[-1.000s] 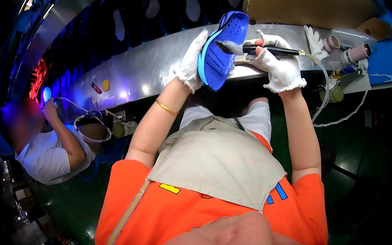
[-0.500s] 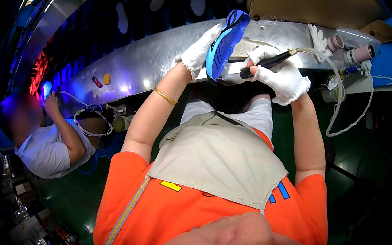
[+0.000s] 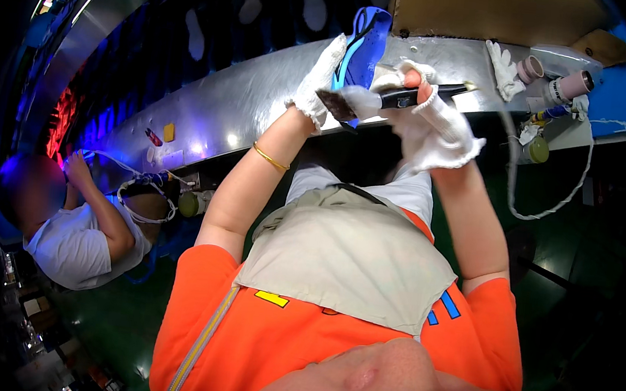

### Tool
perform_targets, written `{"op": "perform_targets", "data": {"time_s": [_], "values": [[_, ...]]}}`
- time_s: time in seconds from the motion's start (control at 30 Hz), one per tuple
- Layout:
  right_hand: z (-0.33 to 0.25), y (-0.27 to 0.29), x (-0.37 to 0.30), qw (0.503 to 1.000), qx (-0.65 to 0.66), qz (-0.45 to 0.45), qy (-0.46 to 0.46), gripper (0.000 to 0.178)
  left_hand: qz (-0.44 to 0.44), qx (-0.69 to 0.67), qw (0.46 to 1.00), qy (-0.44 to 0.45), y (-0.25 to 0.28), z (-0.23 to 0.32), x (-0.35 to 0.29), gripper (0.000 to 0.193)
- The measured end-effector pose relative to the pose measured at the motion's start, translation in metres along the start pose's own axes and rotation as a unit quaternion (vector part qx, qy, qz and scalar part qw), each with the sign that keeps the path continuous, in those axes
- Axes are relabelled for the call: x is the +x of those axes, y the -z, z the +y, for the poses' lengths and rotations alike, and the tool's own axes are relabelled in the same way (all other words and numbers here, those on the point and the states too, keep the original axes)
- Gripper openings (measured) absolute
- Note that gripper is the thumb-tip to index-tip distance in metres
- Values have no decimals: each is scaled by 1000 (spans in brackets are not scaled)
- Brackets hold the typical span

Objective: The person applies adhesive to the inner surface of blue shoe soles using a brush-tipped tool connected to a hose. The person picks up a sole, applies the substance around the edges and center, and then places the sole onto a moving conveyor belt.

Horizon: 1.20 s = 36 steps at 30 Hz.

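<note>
My left hand (image 3: 319, 83), in a white knit glove with a gold bangle above its cuff, is closed on a blue shoe sole (image 3: 371, 41) with a light-blue edge. The sole stands tilted over the metal bench. My right hand (image 3: 439, 132), gloved with bare fingertips showing, grips a brush (image 3: 399, 97) by its black handle. A pale hose trails from the handle's far end. The brush's dark bristles lie in front of the sole's near end, close to my left wrist; whether they touch the sole I cannot tell.
A metal bench (image 3: 251, 91) runs along a dark conveyor carrying several pale soles (image 3: 315, 3). A cardboard box (image 3: 481, 12) stands behind. At right are a spare glove (image 3: 503, 71), a pink cup (image 3: 572, 85) and the looping hose (image 3: 533, 215). A co-worker (image 3: 86, 241) sits at left.
My right hand has turned the brush so its bristles point left, in front of the sole. The sole has shifted slightly left and away. The hose hangs differently, and the co-worker's raised hand has moved.
</note>
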State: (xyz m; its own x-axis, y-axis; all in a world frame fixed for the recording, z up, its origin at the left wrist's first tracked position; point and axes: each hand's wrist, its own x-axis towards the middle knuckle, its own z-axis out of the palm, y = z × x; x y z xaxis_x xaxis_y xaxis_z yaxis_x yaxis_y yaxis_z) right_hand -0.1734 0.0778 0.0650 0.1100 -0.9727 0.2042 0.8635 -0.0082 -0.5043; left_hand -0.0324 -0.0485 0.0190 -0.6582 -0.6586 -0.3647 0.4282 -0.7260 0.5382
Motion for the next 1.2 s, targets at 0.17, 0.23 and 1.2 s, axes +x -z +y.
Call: {"op": "perform_targets", "data": {"time_s": [0.17,0.23,1.2], "values": [[30,-5,15,972,228,-55,34,16,-126,404,871,-248,25,-14,29,39],[35,3,15,974,220,9,44,17,39,678,607,-413,20,-11,30,35],[-42,89,-5,967,-97,174,160,22,157,911,-35,-380,-185,270,36,18]]}}
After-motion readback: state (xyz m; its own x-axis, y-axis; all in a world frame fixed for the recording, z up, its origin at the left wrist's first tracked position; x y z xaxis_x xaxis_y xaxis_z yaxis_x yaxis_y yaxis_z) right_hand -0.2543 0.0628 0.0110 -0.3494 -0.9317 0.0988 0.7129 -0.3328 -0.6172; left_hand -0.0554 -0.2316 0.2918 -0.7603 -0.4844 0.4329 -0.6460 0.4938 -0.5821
